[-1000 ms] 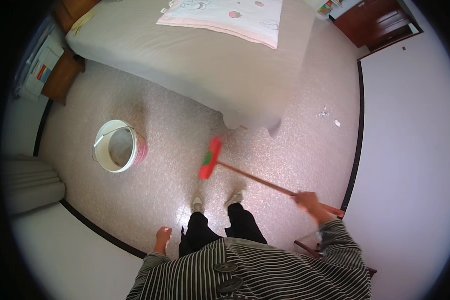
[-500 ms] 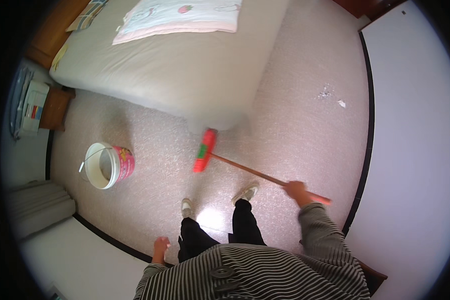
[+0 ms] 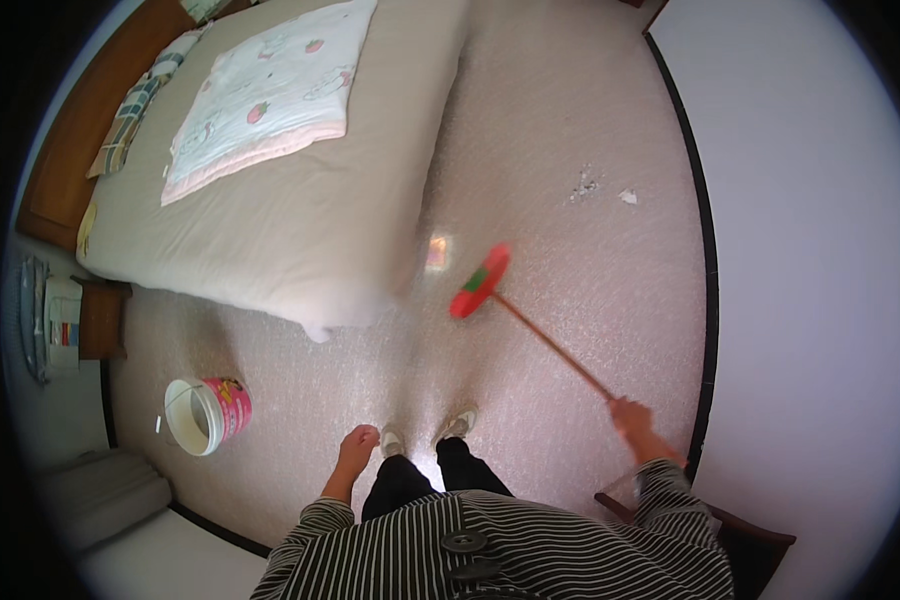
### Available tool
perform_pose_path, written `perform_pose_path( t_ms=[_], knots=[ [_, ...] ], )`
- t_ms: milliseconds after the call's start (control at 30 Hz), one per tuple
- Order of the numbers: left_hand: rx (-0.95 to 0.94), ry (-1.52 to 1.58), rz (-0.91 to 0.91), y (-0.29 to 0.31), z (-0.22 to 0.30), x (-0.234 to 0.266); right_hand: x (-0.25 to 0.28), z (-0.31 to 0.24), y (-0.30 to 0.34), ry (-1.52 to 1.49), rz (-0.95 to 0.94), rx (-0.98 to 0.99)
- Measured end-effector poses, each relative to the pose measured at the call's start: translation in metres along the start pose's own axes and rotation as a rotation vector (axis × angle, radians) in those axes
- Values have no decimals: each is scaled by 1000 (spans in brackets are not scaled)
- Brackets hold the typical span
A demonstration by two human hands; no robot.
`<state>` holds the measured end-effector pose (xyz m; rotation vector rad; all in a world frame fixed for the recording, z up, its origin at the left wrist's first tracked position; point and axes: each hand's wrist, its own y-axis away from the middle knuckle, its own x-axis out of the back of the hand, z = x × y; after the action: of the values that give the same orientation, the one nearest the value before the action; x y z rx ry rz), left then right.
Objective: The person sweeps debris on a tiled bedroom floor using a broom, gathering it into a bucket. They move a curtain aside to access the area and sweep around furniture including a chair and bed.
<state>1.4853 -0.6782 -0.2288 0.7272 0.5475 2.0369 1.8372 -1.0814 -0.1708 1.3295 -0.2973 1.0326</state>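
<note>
red broom [image 3: 481,281], its handle wrapped by my right fingers [image 3: 627,408]; my left fingers [image 3: 366,437] half-curl, whether empty i can't tell.

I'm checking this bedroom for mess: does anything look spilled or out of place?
Yes: a scatter of small greyish bits and a white scrap lie on the speckled floor, between the beige-sheeted bed and the white wall on the right. They look like stray litter.
</note>
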Motion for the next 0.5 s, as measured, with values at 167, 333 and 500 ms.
perform_pose_path(
  t_ms=[167,333,500],
  knots=[
    [94,-623,-171,-22,-40,18,16,-84,-26,-144,7,226],
    [32,-838,-172,-51,-79,65,54,-99,-93,-34,-7,249],
    [304,-698,-283,-122,-24,63,56,13,-121,-46,-141,-47]
  ],
)
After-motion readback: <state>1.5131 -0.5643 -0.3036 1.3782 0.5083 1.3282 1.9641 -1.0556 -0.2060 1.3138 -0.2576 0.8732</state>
